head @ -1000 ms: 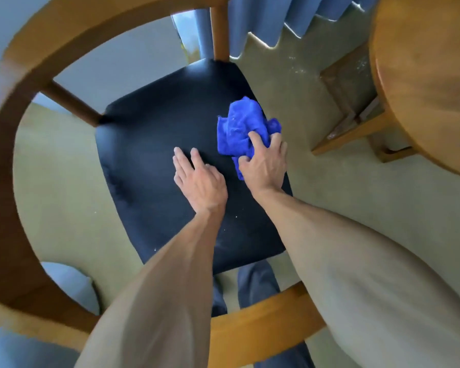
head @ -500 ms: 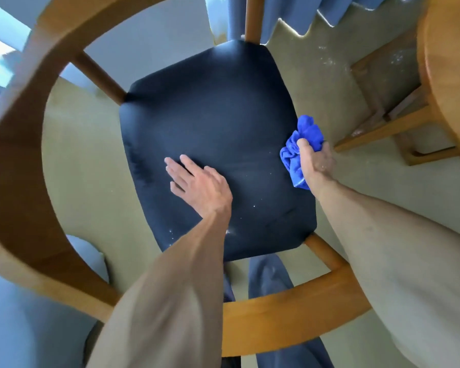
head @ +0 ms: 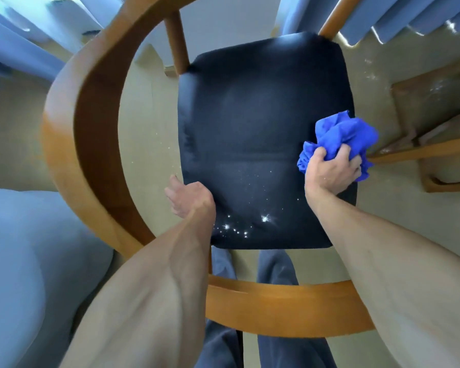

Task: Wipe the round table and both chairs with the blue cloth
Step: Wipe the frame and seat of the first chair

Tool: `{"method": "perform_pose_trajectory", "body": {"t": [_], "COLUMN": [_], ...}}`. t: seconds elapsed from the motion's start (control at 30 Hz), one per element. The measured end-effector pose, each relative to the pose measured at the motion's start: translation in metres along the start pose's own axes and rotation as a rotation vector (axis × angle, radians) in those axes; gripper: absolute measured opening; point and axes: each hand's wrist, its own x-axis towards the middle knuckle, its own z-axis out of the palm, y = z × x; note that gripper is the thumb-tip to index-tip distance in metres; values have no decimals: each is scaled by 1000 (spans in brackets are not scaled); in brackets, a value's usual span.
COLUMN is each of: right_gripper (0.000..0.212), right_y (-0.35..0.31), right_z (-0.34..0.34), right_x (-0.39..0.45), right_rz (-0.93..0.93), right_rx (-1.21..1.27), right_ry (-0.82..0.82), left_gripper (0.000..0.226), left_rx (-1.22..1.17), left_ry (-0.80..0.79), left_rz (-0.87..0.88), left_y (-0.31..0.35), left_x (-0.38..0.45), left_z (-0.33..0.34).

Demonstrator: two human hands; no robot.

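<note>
I look straight down on a wooden chair with a dark blue padded seat (head: 250, 123) and a curved wooden back rail (head: 72, 134). My right hand (head: 329, 171) grips the bunched blue cloth (head: 343, 134) at the seat's right edge. My left hand (head: 186, 197) is at the seat's near left edge with its fingers curled down over the side, so I cannot tell whether they hold the seat. Small white specks lie on the near part of the seat. The round table's top is out of view.
The wooden base and legs of the table (head: 436, 152) stand on the floor to the right of the chair. Blue curtains (head: 383, 19) hang beyond. A pale blue padded thing (head: 24, 261) sits at the left. My legs stand behind the chair's back rail.
My right hand dragged the cloth from the seat's middle to its right edge. My left hand slid from flat on the seat to its left edge, fingers curling over.
</note>
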Motion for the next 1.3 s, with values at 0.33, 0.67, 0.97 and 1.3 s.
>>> {"method": "perform_pose_trajectory", "body": {"t": [0.33, 0.67, 0.97, 1.3], "right_gripper": [38, 39, 41, 37], "right_y": [-92, -66, 5, 84], "right_z": [71, 57, 3, -51], "right_x": [-150, -110, -54, 5], "right_rz": [-639, -930, -686, -349], "right_rx": [-18, -187, -107, -112], "right_ry": [-397, -522, -424, -307], "left_gripper": [56, 52, 59, 56], "left_rx": [6, 22, 162, 276], "left_ry": [43, -28, -4, -57], "left_rz": [-97, 76, 370, 491], "left_y": [-10, 0, 39, 10], "left_x": [36, 10, -56, -161], "left_z": [-27, -9, 19, 62]}}
